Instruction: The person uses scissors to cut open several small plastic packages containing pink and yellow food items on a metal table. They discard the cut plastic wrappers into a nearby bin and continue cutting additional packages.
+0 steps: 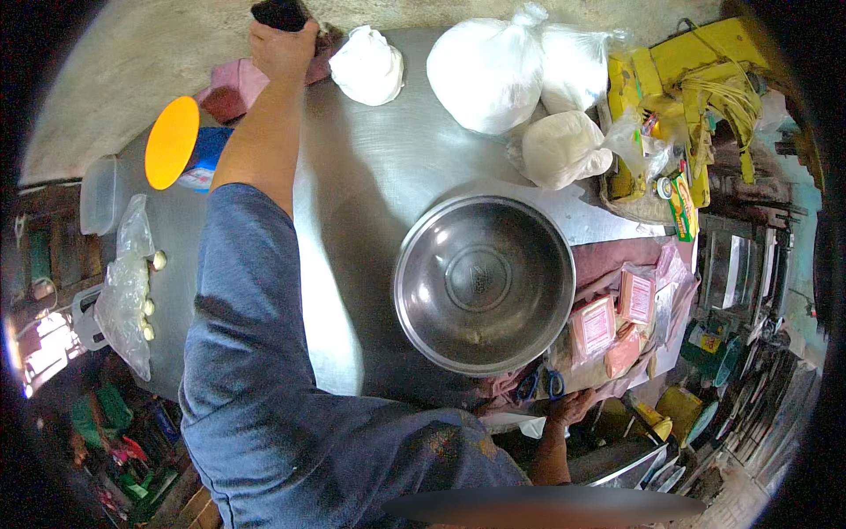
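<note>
Black object (280,12), clutched in fingers (263,37) of left hand (284,53) | near scissors (553,383) with right hand (571,406), can't tell grip | risking a drop onto pink bundle (236,86) beside left fingers through slackened hold!

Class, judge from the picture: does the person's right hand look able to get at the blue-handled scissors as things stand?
Probably yes: the right hand is close beside the blue-handled scissors, and nothing visible seems to stand between them.
</note>
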`<state>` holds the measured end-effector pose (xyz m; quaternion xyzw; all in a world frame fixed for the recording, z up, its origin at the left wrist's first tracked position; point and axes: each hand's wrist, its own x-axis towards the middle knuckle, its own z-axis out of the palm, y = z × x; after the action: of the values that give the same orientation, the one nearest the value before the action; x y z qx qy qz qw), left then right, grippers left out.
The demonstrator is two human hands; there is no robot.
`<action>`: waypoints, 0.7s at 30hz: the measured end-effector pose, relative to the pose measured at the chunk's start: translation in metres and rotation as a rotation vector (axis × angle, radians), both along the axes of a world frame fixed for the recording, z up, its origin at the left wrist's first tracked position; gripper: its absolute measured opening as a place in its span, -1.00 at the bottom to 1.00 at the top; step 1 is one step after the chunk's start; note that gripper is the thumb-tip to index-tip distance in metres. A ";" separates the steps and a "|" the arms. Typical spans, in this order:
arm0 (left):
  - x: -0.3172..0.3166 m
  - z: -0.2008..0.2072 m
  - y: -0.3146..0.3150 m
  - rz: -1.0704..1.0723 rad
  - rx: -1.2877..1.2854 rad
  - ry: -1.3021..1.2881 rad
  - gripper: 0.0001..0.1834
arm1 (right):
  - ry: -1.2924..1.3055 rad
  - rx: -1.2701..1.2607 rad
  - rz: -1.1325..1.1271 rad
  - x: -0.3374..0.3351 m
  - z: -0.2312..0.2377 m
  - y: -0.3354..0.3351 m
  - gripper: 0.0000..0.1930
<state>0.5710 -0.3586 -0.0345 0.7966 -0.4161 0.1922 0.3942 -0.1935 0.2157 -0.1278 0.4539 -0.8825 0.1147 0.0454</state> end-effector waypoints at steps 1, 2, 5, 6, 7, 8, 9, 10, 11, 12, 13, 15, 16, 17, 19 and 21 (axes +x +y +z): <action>-0.002 0.000 -0.005 0.000 -0.022 0.011 0.11 | 0.037 0.033 0.027 -0.002 0.002 0.002 -0.39; -0.004 0.002 -0.007 0.011 -0.039 0.023 0.12 | 0.057 0.040 0.053 -0.005 0.003 0.004 -0.38; -0.015 0.016 0.000 0.054 0.000 0.121 -0.02 | -0.061 0.080 -0.022 -0.008 0.006 0.006 -0.35; -0.022 0.021 0.002 0.062 -0.005 0.155 -0.16 | -0.107 0.083 -0.018 -0.009 0.005 0.007 -0.36; -0.028 0.026 0.004 0.071 -0.012 0.190 -0.30 | -0.169 0.089 -0.041 -0.009 0.004 0.007 -0.36; -0.032 0.031 0.005 0.072 -0.017 0.193 -0.31 | -0.209 0.122 -0.081 -0.010 0.003 0.007 -0.38; -0.035 0.035 0.007 0.073 -0.022 0.195 -0.32 | -0.137 0.066 -0.021 -0.010 0.002 0.006 -0.41; -0.037 0.038 0.008 0.072 -0.026 0.197 -0.32 | -0.043 0.038 0.022 -0.010 0.001 0.005 -0.45; -0.038 0.039 0.008 0.075 -0.044 0.180 -0.32 | 0.051 0.009 0.064 -0.010 0.001 0.004 -0.48; -0.039 0.040 0.008 0.077 -0.064 0.163 -0.32 | 0.087 0.014 0.075 -0.010 0.002 0.003 -0.48; -0.039 0.040 0.007 0.077 -0.084 0.147 -0.32 | 0.123 0.019 0.085 -0.009 0.004 0.002 -0.48; -0.037 0.038 0.006 0.062 -0.088 0.152 -0.31 | 0.133 -0.008 0.098 -0.005 0.007 -0.001 -0.46; -0.036 0.037 0.005 0.055 -0.089 0.153 -0.31 | 0.107 -0.040 0.101 -0.003 0.010 -0.002 -0.44; -0.035 0.036 0.005 0.068 -0.089 0.128 -0.29 | 0.072 -0.042 0.098 0.000 0.012 -0.004 -0.43; -0.034 0.033 0.003 0.093 -0.091 0.080 -0.27 | -0.040 -0.073 0.091 0.004 0.018 -0.006 -0.33; -0.031 0.028 0.004 0.068 -0.087 0.110 -0.34 | -0.079 -0.041 0.082 0.008 0.022 -0.008 -0.29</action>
<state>0.5399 -0.3550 -0.0061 0.8018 -0.3577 0.1795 0.4437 -0.1860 0.2077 -0.1063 0.4839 -0.8616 0.1522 0.0153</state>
